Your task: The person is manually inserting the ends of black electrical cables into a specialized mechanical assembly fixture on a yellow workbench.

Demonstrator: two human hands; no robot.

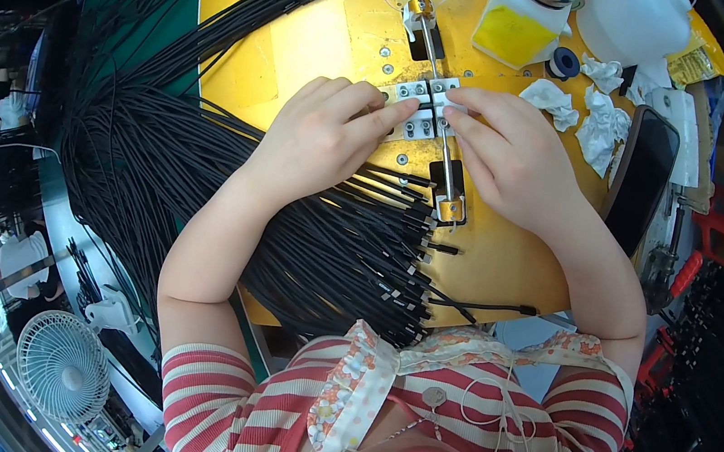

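Note:
A small metal clamping fixture (412, 127) with bolted silver blocks is mounted on the yellow work plate (315, 28). My left hand (324, 134) reaches its left side, fingers curled and thumb and index tips at the blocks. On the other side, my right hand (513, 154) brings its fingertips together against the right blocks. Whatever either hand pinches is hidden behind the fingers. A thin metal rod (449, 169) runs through the fixture between two brass-coloured end pieces. Below my left forearm lies a thick bundle of black cables (331, 249), its connector ends pointing right.
More black cables (262, 12) stretch across the upper left. At the upper right stand a white bottle with a metal cap (522, 18), crumpled tissues (601, 130) and a dark phone (642, 176). A white fan (63, 367) is at the lower left.

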